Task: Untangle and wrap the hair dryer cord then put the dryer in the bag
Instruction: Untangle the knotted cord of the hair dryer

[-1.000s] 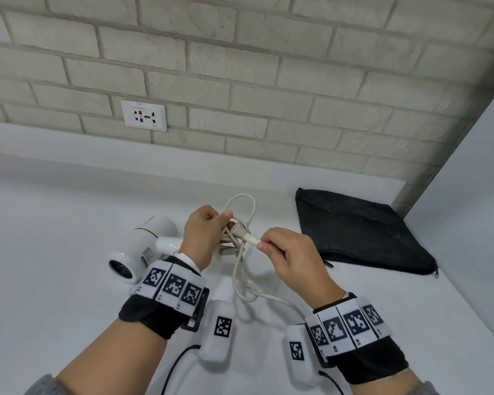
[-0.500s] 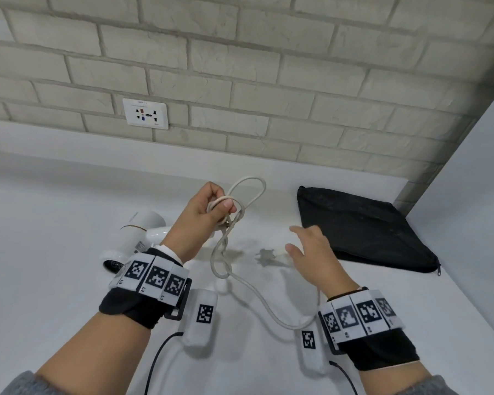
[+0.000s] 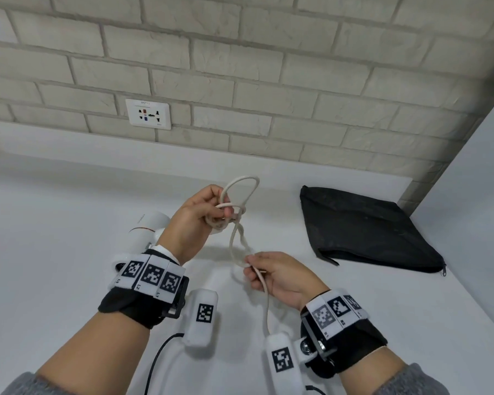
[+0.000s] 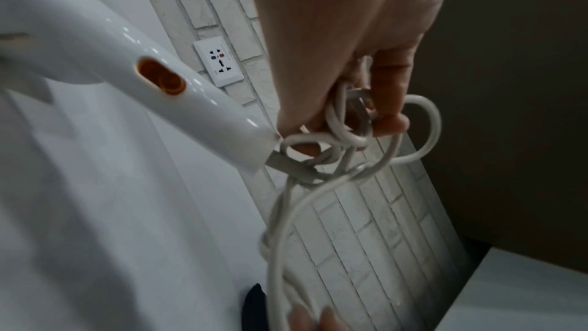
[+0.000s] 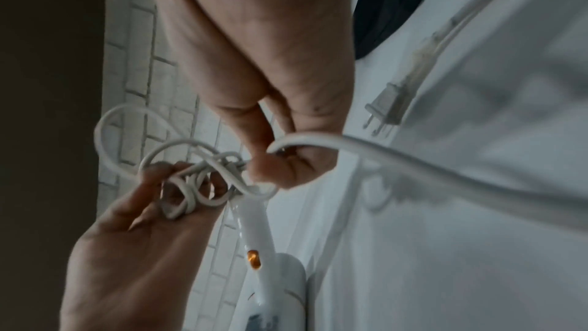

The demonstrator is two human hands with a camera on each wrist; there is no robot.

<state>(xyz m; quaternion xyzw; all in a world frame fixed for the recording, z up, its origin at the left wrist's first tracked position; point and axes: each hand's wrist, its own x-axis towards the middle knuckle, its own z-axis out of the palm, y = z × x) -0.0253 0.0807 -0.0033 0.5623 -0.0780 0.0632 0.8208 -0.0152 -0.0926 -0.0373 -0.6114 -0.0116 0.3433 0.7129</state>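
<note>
Since a moment ago, our right hand [image 3: 280, 276] has closed in to pinch the cord [image 3: 236, 240]. Our left hand [image 3: 196, 220] grips tangled loops above the surface [image 3: 54, 252]. Dryer [image 3: 147, 228] lettering unreadable; bag [image 3: 362, 232] lies right.

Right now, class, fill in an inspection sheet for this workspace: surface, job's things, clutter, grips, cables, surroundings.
Surface: white counter, bare where visible.
Job's things: white hair dryer lying on the counter behind the left wrist; black bag flat at the right, dryer not in it.
Clutter: nothing seen.
Grips: left hand holds the knotted loops near the handle; right hand pinches the cord lower down.
Cables: cord tangled; plug lying loose on the counter.
Surroundings: brick wall with a wall socket, nothing plugged in.
</note>
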